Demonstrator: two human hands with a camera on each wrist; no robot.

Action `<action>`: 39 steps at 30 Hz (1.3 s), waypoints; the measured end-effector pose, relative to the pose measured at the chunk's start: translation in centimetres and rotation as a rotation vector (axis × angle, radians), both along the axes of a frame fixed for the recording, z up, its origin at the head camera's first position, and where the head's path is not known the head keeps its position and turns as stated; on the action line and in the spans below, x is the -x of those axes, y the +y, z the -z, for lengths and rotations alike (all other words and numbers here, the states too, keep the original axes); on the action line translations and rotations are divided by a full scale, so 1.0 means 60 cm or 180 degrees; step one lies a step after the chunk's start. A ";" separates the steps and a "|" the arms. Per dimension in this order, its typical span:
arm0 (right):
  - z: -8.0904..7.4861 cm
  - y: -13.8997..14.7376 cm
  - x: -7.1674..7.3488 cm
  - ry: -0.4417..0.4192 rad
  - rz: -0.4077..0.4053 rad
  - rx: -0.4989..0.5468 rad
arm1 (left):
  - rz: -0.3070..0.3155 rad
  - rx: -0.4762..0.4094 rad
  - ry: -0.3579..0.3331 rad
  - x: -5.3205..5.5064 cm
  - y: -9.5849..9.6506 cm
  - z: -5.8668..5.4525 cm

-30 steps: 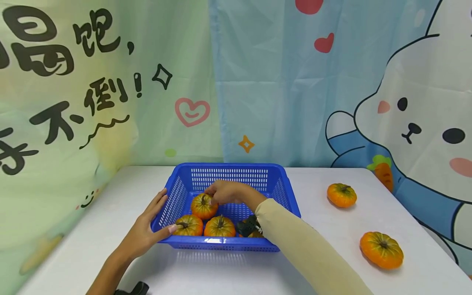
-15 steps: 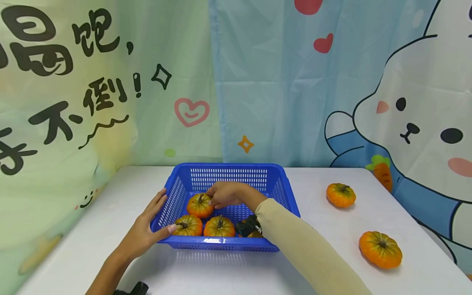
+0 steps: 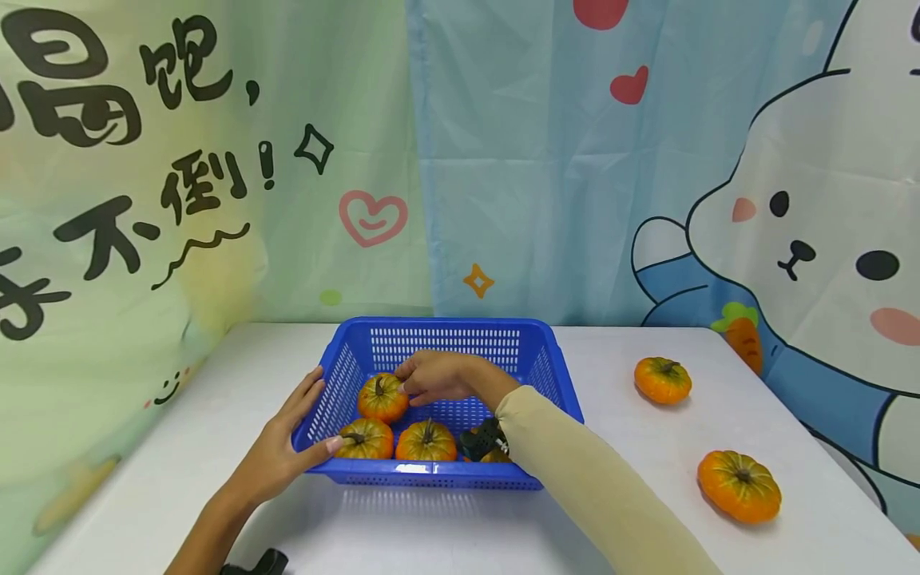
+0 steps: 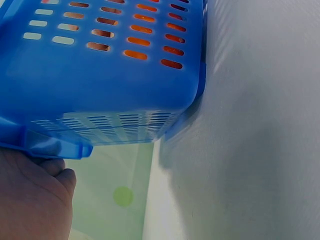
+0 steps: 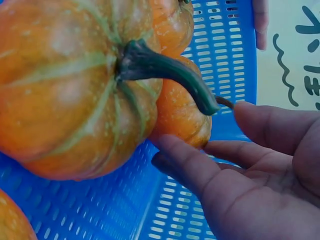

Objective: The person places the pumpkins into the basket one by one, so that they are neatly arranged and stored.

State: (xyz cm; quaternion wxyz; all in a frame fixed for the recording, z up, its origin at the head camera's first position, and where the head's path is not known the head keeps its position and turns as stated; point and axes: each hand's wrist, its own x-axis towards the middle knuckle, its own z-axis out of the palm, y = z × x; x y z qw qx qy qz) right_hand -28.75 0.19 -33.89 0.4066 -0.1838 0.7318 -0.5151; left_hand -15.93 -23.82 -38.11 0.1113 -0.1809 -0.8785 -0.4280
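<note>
A blue plastic basket point(image 3: 474, 475) with slotted walls stands on the table, holding several orange-green pumpkins. My left hand point(image 3: 291, 447) holds its left rim, thumb over the near corner and fingers along the side; the left wrist view shows the fingers partly hidden behind the rim. Inside the basket, my right hand point(image 3: 442, 377) touches the right side of the rear-left pumpkin point(image 3: 383, 397), its thumb close to the stem. Two pumpkins sit in front, one at the left corner point(image 3: 365, 439) and one beside it point(image 3: 427, 441). Another is mostly hidden behind the right wrist's black camera point(image 3: 483, 438).
On the white table point(image 3: 618, 471), right of the basket, lie two more pumpkins, one farther back point(image 3: 662, 380) and one nearer point(image 3: 739, 486). A printed cloth backdrop point(image 3: 496, 200) hangs behind the table.
The rear-left pumpkin has shifted left and slightly back inside the basket, with my right hand's fingertips now at its right edge. My left hand keeps its place on the rim.
</note>
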 end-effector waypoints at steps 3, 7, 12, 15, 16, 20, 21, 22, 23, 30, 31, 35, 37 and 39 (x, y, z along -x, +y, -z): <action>-0.001 -0.003 0.000 -0.0019 0.0088 -0.0002 | -0.0018 0.0019 -0.0023 -0.001 0.000 -0.002; 0.002 -0.014 0.002 -0.0082 0.0327 0.0014 | -0.0019 0.0007 -0.0056 -0.002 0.001 -0.003; 0.007 -0.029 0.003 -0.0138 0.0498 0.0111 | 0.0018 -0.0036 -0.0014 0.000 0.003 0.000; 0.006 -0.032 0.002 -0.0104 0.0482 0.0118 | 0.0012 -0.0024 -0.0017 -0.001 0.003 0.000; 0.005 -0.032 0.003 -0.0079 0.0475 0.0099 | 0.0005 -0.0021 -0.0025 -0.001 0.003 -0.001; 0.005 -0.030 0.004 0.0107 0.0432 0.0028 | -0.0005 -0.0029 -0.0038 -0.001 0.001 -0.001; 0.003 -0.030 0.004 0.0163 0.0426 0.0032 | -0.0003 -0.0037 -0.0037 -0.001 0.001 0.000; 0.002 -0.029 0.005 0.0217 0.0439 0.0051 | 0.0001 -0.0042 -0.0036 -0.001 0.001 0.000; -0.001 -0.028 0.005 0.0266 0.0451 0.0081 | 0.0007 -0.0044 -0.0039 -0.001 0.001 0.000; -0.042 -0.011 0.008 0.0404 0.0480 0.0391 | 0.0009 0.0007 -0.0040 0.001 0.004 0.001; -0.049 -0.007 0.008 0.0438 0.0449 0.0402 | 0.0002 0.0010 -0.0033 0.001 0.004 0.001; -0.070 0.013 0.010 0.0512 0.0356 0.0424 | -0.0022 0.0036 -0.0003 0.001 0.003 0.000; -0.074 0.025 0.010 0.0546 0.0302 0.0430 | -0.0036 0.0044 -0.0006 0.000 0.002 0.000; -0.077 0.038 0.009 0.0590 0.0234 0.0425 | -0.0044 0.0047 -0.0022 0.000 0.002 0.000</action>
